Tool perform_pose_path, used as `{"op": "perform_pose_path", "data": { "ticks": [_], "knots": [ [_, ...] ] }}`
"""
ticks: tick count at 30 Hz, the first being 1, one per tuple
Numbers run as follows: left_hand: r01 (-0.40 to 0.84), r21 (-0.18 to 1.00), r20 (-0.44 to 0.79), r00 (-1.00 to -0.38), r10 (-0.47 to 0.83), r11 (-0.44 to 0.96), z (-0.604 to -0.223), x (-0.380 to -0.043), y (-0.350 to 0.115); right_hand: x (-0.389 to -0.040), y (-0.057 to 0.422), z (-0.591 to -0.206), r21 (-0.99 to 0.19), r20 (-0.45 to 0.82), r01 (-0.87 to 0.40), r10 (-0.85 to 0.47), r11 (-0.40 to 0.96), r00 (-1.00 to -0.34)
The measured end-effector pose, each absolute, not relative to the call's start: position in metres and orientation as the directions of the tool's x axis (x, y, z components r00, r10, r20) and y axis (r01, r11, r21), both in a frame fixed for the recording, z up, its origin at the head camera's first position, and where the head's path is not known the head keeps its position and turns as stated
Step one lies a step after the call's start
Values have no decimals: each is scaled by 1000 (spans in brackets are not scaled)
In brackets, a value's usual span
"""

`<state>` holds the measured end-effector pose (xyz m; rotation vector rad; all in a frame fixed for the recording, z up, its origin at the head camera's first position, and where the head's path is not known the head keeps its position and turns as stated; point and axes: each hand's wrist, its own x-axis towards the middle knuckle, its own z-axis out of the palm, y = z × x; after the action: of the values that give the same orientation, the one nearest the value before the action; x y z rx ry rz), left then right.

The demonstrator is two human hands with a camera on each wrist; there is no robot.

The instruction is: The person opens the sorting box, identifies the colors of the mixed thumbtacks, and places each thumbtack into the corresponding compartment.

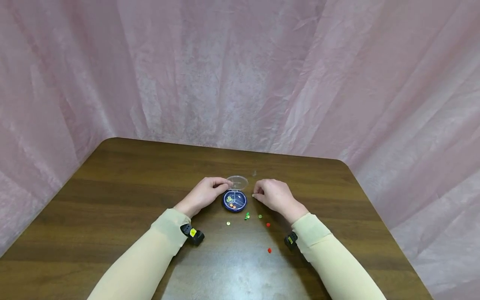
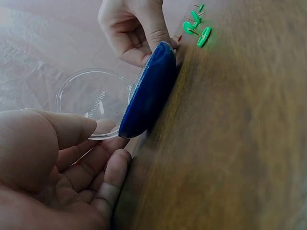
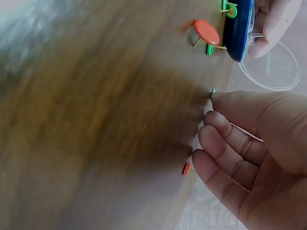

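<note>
A round blue pill case (image 1: pixel 234 210) lies on the table with its clear lid (image 1: pixel 238 182) raised. Several thumbtacks (image 1: pixel 229 199), greenish and orange, sit in its divided compartments. My left hand (image 1: pixel 206 192) pinches the lid's rim between thumb and fingers, as the left wrist view also shows. Right of the case, my right hand (image 1: pixel 274 194) is low over the table, pinching a small green thumbtack (image 3: pixel 213 91) at the tip of its thumb; the index fingertip is mostly hidden. Its other fingers are loosely bent near a red thumbtack (image 3: pixel 186 168).
Loose thumbtacks lie in front of the case: green ones (image 1: pixel 247 216), a pale green one (image 1: pixel 228 223) and red ones (image 1: pixel 269 250). Some have their pins pointing up or sideways. A small clear item (image 1: pixel 254 173) lies behind the right hand. Pink curtains (image 1: pixel 225 75) hang beyond the brown table (image 1: pixel 131 175).
</note>
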<state>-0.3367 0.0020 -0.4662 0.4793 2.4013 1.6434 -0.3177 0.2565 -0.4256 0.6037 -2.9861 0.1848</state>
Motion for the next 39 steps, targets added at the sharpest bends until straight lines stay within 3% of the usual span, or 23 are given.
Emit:
{"op": "perform_pose_path", "data": {
  "ticks": [15,19,24,31,39],
  "knots": [
    [150,930,19,-931,366,335,-469,-340,1,-323,258,-425,-99,95,-420,-412,902,-906],
    [148,927,16,-933,360,344,-468,-338,2,-318,261,-419,-208,99,-371,-358,905,-929],
    [142,929,9,-933,361,342,-467,-337,4,-311,266,-410,-447,84,-291,-284,846,-955],
    [153,926,23,-935,354,345,-470,-338,3,-302,262,-400,-851,-17,-117,-250,512,-968],
    [154,924,25,-938,346,351,-468,-339,3,-297,253,-384,-998,-36,20,-299,58,-954]
  ]
}}
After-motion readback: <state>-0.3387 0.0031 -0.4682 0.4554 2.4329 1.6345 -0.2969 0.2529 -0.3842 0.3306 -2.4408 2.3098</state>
